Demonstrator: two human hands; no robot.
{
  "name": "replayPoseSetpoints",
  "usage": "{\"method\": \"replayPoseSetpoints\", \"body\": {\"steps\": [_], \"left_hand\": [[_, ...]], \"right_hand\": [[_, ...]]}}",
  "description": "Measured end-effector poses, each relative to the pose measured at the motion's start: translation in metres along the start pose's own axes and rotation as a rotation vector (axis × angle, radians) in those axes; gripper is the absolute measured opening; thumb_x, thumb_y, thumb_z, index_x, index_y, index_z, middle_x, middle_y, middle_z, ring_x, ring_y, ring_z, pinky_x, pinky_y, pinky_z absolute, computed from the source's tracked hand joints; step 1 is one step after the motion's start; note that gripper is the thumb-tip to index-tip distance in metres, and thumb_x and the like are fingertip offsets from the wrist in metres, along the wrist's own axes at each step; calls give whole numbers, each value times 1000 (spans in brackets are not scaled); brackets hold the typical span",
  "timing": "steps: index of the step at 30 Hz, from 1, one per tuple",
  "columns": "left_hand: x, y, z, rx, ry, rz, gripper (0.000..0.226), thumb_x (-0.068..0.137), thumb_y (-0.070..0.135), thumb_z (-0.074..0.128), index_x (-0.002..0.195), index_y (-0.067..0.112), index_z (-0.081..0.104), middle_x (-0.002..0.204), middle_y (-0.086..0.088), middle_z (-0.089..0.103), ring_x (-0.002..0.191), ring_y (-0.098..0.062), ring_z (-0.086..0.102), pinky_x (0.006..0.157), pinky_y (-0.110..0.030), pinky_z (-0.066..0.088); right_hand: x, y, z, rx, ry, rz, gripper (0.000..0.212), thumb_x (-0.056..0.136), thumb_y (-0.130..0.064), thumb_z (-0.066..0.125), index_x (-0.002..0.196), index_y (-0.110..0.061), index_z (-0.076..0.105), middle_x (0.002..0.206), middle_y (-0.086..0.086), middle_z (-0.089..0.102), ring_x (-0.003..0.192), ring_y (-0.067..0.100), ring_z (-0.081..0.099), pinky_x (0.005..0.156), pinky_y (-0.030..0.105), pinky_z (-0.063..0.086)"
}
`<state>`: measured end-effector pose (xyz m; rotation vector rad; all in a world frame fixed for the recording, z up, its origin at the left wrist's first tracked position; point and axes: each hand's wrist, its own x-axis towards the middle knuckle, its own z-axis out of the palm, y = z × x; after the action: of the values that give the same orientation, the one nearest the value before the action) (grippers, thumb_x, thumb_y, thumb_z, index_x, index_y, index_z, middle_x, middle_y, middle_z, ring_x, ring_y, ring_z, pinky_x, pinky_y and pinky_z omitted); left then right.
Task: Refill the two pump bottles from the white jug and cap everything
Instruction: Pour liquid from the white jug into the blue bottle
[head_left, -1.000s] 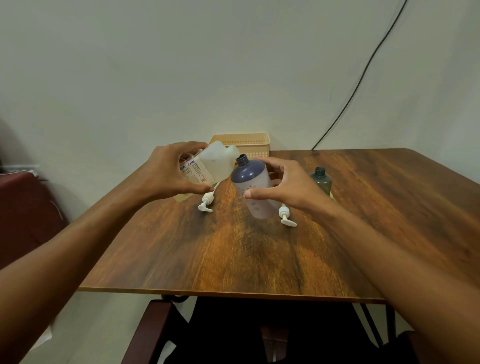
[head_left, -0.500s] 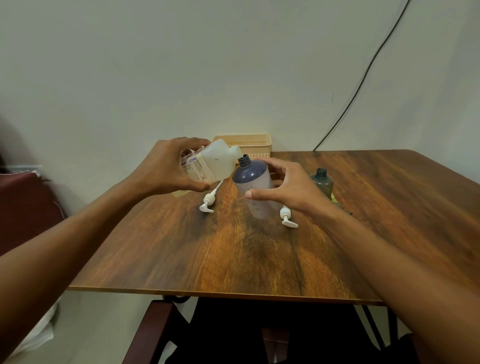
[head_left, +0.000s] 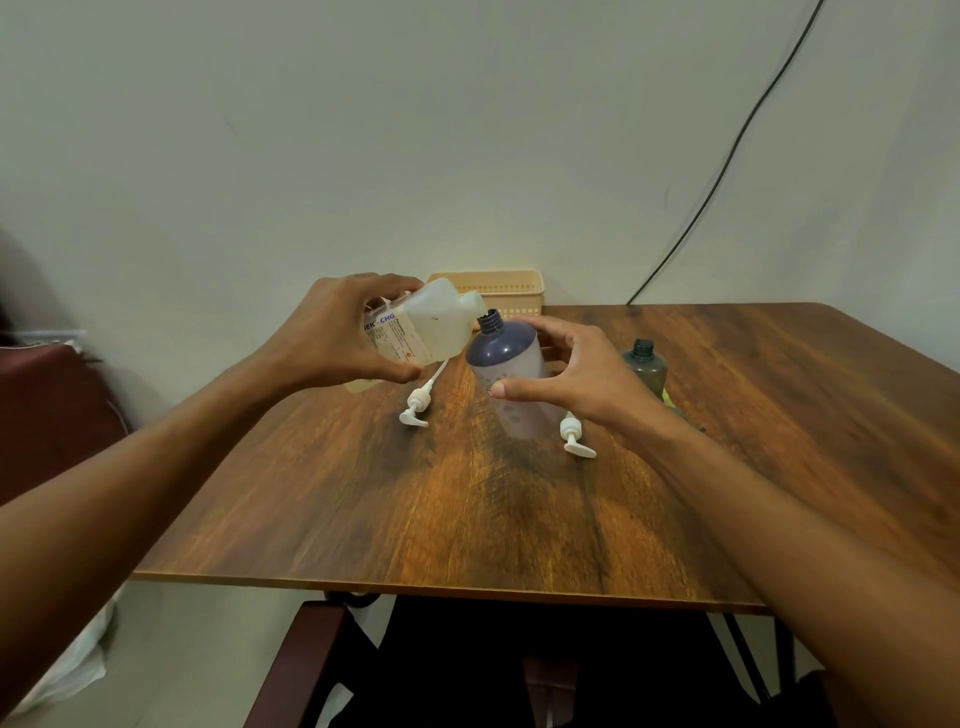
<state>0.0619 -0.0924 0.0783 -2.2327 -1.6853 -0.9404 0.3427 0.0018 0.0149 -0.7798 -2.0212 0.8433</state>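
My left hand (head_left: 337, 332) grips the white jug (head_left: 426, 327), tipped on its side with its open spout at the mouth of the purple bottle (head_left: 506, 369). My right hand (head_left: 576, 374) wraps around that uncapped purple bottle, which stands slightly tilted on the wooden table (head_left: 467, 509). A smaller grey-green bottle (head_left: 645, 364), also uncapped, stands to the right behind my right hand. Two white pump heads lie on the table: one (head_left: 418, 408) below the jug, the other (head_left: 574, 436) at the purple bottle's base.
A beige plastic basket (head_left: 498, 288) sits at the table's back edge against the wall. A black cable (head_left: 727, 161) runs down the wall at the right. A dark red chair (head_left: 306, 670) is under the table's front edge.
The jug's spout has moved closer to the purple bottle's mouth. Both hands keep their holds.
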Motion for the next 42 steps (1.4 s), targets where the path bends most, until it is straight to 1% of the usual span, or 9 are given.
{"method": "replayPoseSetpoints", "body": {"steps": [5,8,10,14,18,24,29,33,42], "left_hand": [[1,0,-2,1,-8,-2,93,63,47,96,145,24,58,130,4,69,109,-15,66,87,-36,62],[1,1,-3,3,-12,0,95,61,52,94,145,25,58,129,5,70,107,-15,67,85,-35,62],[1,0,-2,9,-12,1,94,62,49,95,145,25,58,129,5,69,107,-15,67,85,-33,62],[2,0,-2,19,-9,0,93,64,46,95,146,25,57,130,4,69,107,-14,65,83,-27,60],[2,-1,-3,27,-9,2,93,64,45,95,146,25,57,129,4,70,106,-14,65,81,-22,58],[3,-1,-4,29,-14,9,94,64,46,96,146,25,57,130,3,69,108,-16,65,85,-31,61],[3,1,-6,30,-11,12,97,59,59,86,145,28,56,128,4,70,106,-16,66,82,-27,59],[2,2,-7,35,-22,12,96,62,48,96,146,25,57,130,2,69,109,-17,66,87,-37,61],[2,5,-7,57,-20,13,94,63,45,96,146,23,58,128,1,70,108,-18,66,88,-39,60]], "right_hand": [[-2,-3,0,6,-3,2,88,73,-45,97,151,-29,60,140,-10,68,122,11,66,97,34,62],[-3,-6,0,16,-9,3,86,74,-43,97,150,-30,60,138,-11,68,122,9,65,96,31,61],[-4,-7,0,18,-8,4,85,74,-42,97,150,-30,60,138,-11,68,122,10,65,95,30,60],[-5,-8,0,21,-7,10,85,74,-41,97,150,-29,61,139,-9,69,123,13,66,100,38,61],[-5,-9,0,23,-5,19,87,73,-43,97,150,-29,60,140,-9,69,124,13,66,102,40,61],[-3,-10,-2,10,-6,22,89,72,-44,98,151,-28,60,140,-9,69,125,12,66,103,43,61],[-5,-12,-2,10,-6,17,87,73,-44,97,150,-29,60,138,-10,69,123,10,66,103,43,61],[-7,-12,-2,5,-8,22,87,73,-43,97,151,-28,59,141,-8,68,125,13,65,105,45,60],[-8,-13,-2,12,-15,21,87,74,-40,97,152,-27,58,143,-6,67,128,16,64,104,43,60]]}}
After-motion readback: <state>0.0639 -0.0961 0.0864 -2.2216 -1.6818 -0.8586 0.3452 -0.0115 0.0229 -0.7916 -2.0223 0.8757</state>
